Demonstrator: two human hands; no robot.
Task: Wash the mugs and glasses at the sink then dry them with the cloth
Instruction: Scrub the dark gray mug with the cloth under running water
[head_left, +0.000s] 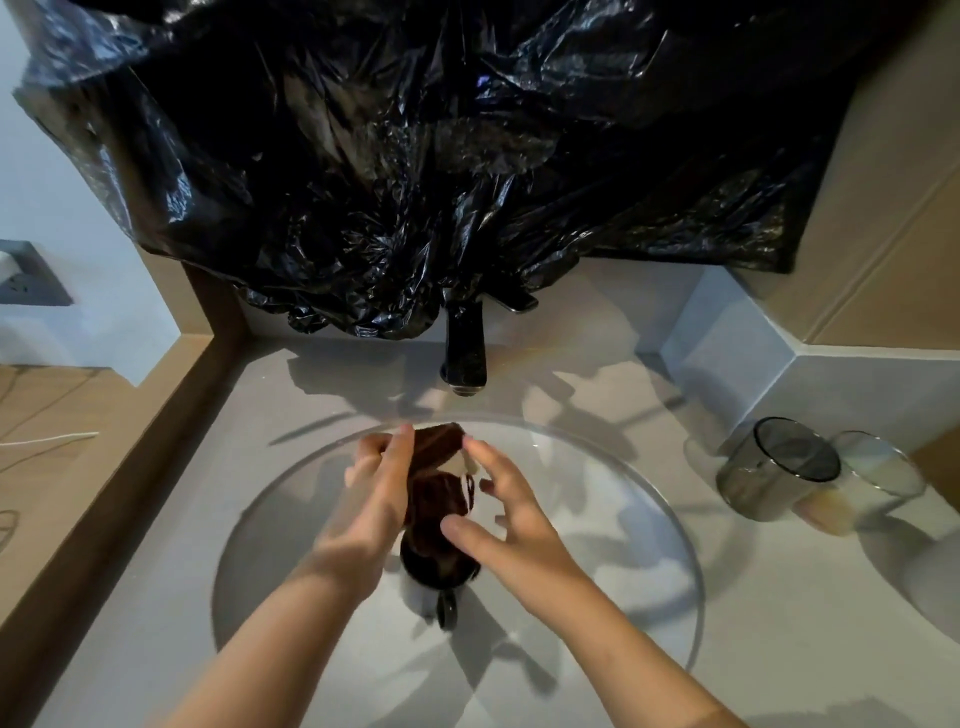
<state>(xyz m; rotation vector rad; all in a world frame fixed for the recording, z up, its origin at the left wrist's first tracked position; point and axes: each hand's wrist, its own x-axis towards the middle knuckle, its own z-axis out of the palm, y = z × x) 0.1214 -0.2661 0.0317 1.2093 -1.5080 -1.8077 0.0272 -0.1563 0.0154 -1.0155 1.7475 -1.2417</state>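
Seemingly mid-drying: my left hand (371, 504) grips the cloth (434, 499), my right hand (519, 530) is spread, touching it, the mug (436, 569) below; glasses (779, 473) rightward probably remain.

No readable text, brand, number or sign anywhere; pale tag (464, 464) on the brown cloth (434, 499) too blurred.

Over the sink (613, 525), the left hand (371, 506) grips a brown cloth (436, 499) stuffed into a dark mug (447, 609). The right hand (511, 519) touches the cloth with spread fingers (474, 448). A grey glass (776, 475) and a clear glass (883, 483) stand touching on the desk (779, 613).
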